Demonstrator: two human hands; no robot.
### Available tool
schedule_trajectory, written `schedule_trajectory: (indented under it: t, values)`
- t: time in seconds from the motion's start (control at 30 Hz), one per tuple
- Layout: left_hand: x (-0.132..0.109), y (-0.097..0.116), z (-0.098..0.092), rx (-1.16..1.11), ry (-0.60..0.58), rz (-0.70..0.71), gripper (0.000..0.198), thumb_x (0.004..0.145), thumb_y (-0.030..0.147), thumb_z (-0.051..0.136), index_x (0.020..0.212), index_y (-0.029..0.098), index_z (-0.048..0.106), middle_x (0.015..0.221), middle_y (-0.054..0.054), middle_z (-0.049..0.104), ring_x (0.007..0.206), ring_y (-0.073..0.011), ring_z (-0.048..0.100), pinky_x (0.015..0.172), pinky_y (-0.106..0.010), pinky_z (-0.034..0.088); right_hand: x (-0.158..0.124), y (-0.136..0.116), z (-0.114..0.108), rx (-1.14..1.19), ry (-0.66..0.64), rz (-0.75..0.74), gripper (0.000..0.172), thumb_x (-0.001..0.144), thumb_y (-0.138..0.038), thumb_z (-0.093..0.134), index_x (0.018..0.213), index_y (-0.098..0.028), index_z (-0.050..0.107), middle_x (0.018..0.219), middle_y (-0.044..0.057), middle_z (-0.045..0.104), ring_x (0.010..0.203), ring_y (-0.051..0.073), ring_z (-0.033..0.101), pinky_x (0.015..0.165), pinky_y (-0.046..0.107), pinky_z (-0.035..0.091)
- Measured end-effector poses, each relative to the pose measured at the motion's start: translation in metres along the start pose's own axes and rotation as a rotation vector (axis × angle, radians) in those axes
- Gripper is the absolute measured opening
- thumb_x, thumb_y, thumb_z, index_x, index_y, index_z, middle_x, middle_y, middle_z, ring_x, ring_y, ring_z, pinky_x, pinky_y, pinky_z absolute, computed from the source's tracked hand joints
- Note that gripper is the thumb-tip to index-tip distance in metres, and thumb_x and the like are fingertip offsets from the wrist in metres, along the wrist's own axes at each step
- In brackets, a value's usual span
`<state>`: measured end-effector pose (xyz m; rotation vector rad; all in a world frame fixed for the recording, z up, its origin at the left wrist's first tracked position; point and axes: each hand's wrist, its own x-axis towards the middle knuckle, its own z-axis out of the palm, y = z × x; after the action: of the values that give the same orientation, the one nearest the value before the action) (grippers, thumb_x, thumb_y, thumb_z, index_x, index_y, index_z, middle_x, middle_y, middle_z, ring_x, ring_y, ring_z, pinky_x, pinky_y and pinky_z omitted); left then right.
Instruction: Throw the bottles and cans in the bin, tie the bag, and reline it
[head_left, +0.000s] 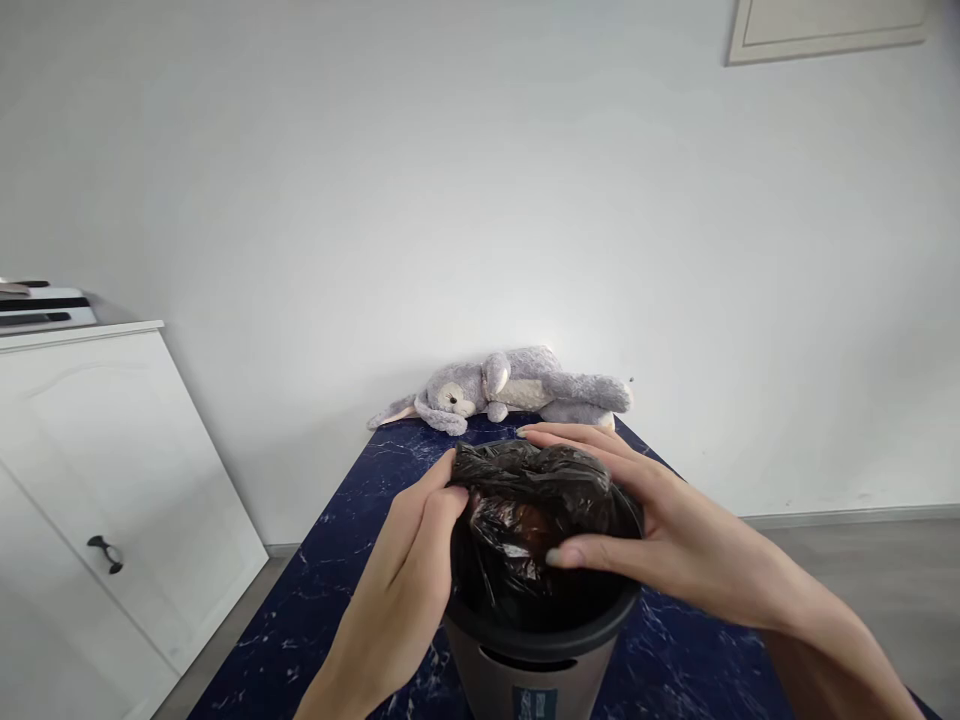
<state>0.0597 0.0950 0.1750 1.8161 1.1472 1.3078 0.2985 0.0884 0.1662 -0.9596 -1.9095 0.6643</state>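
A crumpled black plastic trash bag [544, 490] bulges from the mouth of a trash can [536, 660] with a dark rim. At the bag's left edge, my left hand [416, 540] pinches the plastic between thumb and fingers. On the other side my right hand [637, 510] is wrapped round the bag, its thumb pressed on the front and its fingers stretched over the back. Something brownish shows faintly through the thin plastic. The can stands upright on a dark blue marbled table [330, 580].
A grey plush rabbit [517, 385] lies on its side at the table's far end, against the white wall [450, 180]. To the left stands a white cabinet [112, 480] with a black handle. A framed panel [832, 28] is on the wall at upper right.
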Motion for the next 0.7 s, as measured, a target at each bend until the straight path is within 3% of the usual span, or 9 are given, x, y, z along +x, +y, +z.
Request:
schedule_trajectory:
  t: [0.07,0.1,0.23,0.33,0.43,0.57,0.63,0.7]
  values:
    - [0.001,-0.002,0.0,-0.029,0.025,-0.028,0.034,0.102,0.043,0.048,0.11,0.024,0.075,0.102,-0.007,0.079,0.119,-0.0339,0.069,0.087,-0.037,0.06,0.006,-0.001,0.005,0.057,0.045,-0.007,0.037,0.097,-0.046,0.075,0.133,-0.035,0.076,0.154,0.004,0.062,0.142,0.032,0.058,0.119,0.05,0.05]
    - [0.001,-0.002,-0.001,-0.048,0.033,-0.045,0.034,0.101,0.043,0.047,0.109,0.024,0.074,0.101,-0.007,0.079,0.118,-0.0338,0.069,0.086,-0.037,0.06,0.009,-0.002,0.008,0.109,0.072,-0.012,0.031,0.101,-0.046,0.07,0.127,-0.032,0.079,0.148,0.005,0.067,0.137,0.032,0.062,0.118,0.05,0.052]
    - [0.006,0.003,-0.003,-0.233,0.005,-0.082,0.025,0.099,0.038,0.045,0.087,0.025,0.063,0.086,-0.005,0.068,0.095,-0.0285,0.066,0.078,-0.035,0.057,0.012,-0.002,0.016,0.483,0.232,0.093,0.041,0.102,-0.055,0.066,0.128,-0.027,0.078,0.138,0.007,0.075,0.137,0.033,0.064,0.12,0.052,0.05]
    - [0.01,0.007,-0.004,-0.436,-0.048,-0.089,0.026,0.1,0.03,0.041,0.075,0.025,0.045,0.074,-0.001,0.048,0.077,-0.0214,0.049,0.072,-0.033,0.05,0.011,-0.001,0.016,0.798,0.342,0.204,0.048,0.098,-0.06,0.069,0.128,-0.024,0.078,0.139,0.008,0.074,0.141,0.034,0.061,0.119,0.049,0.05]
    - [0.012,0.007,-0.005,-0.539,-0.082,-0.082,0.028,0.103,0.026,0.035,0.076,0.025,0.043,0.072,0.0,0.038,0.075,-0.0202,0.039,0.074,-0.033,0.045,0.013,0.001,0.014,0.904,0.393,0.171,0.044,0.097,-0.058,0.07,0.123,-0.024,0.08,0.142,0.007,0.072,0.145,0.032,0.057,0.12,0.046,0.05]
    - [0.011,0.005,-0.007,-0.522,-0.102,-0.081,0.028,0.104,0.024,0.035,0.077,0.025,0.044,0.075,0.0,0.036,0.077,-0.0206,0.038,0.076,-0.034,0.043,0.018,0.004,0.017,0.903,0.552,0.055,0.037,0.102,-0.056,0.065,0.117,-0.027,0.081,0.142,0.005,0.073,0.146,0.029,0.056,0.119,0.043,0.05]
    - [0.009,0.005,-0.007,-0.472,-0.117,-0.061,0.03,0.105,0.024,0.033,0.077,0.025,0.044,0.075,0.0,0.037,0.077,-0.0208,0.039,0.082,-0.035,0.044,0.018,0.003,0.02,0.896,0.595,-0.011,0.031,0.104,-0.054,0.062,0.101,-0.028,0.081,0.123,0.004,0.08,0.139,0.027,0.062,0.117,0.041,0.051]
    - [0.008,0.007,-0.006,-0.4,-0.135,-0.024,0.033,0.106,0.024,0.032,0.075,0.025,0.044,0.074,0.0,0.038,0.077,-0.0209,0.041,0.085,-0.036,0.044,0.017,0.001,0.022,0.938,0.529,-0.078,0.037,0.105,-0.048,0.062,0.076,-0.027,0.069,0.079,0.0,0.074,0.1,0.021,0.076,0.105,0.036,0.058]
